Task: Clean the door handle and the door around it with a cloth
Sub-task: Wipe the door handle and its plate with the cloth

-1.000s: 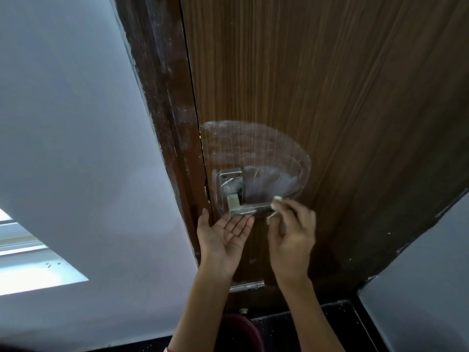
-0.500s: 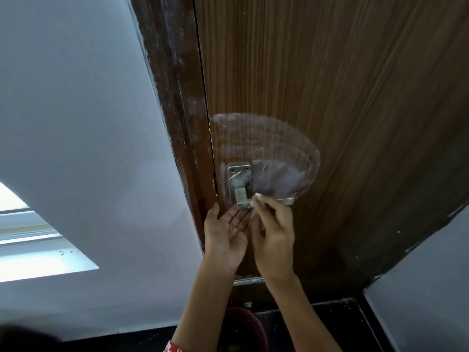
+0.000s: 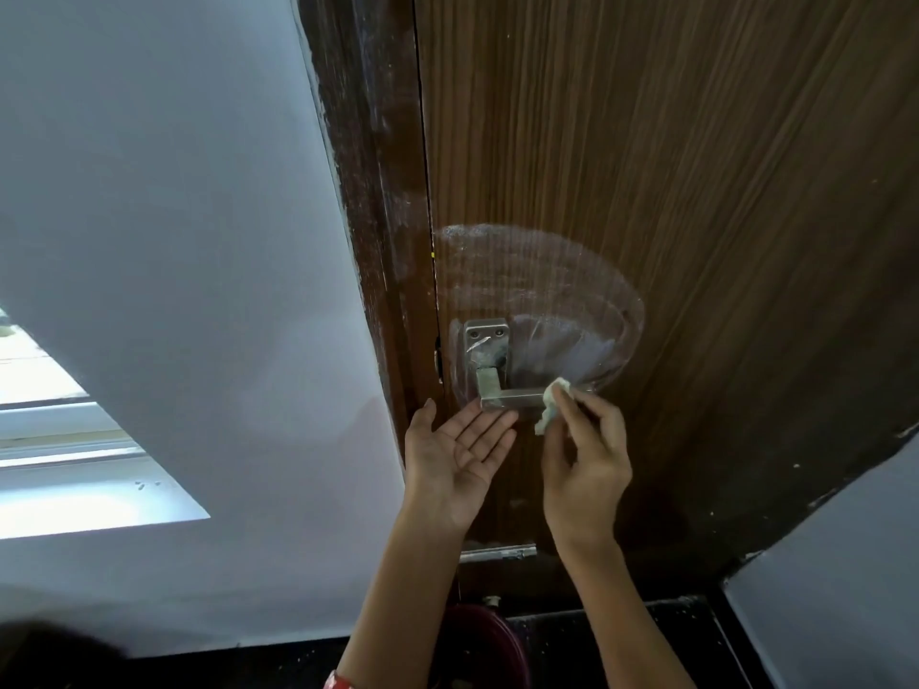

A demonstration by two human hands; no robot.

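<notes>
My right hand (image 3: 584, 460) pinches a small pale cloth (image 3: 551, 404) between thumb and fingertips, the wad pressed against the outer end of the metal door handle (image 3: 512, 399), so the cloth sits at the top of my fingers, just above my knuckles. The lever runs level from its square post out toward that hand, and its mounting plate (image 3: 486, 340) stands directly above the post, close to the door's edge. My left hand (image 3: 460, 457) is spread flat, palm facing me, holding nothing; its fingertips reach up to touch the underside of the lever near the post, just beside the cloth hand. The brown wood-grain door (image 3: 696, 166) carries a whitish, fan-shaped smear (image 3: 542, 290) arching above and to the right of the plate. The darker door frame (image 3: 378, 216) runs along the left edge, streaked with pale marks, with a grey wall (image 3: 174, 216) beyond it. Below my wrists a dark red round object (image 3: 490, 643) rests on the black floor (image 3: 621, 648); I cannot tell what it is.
</notes>
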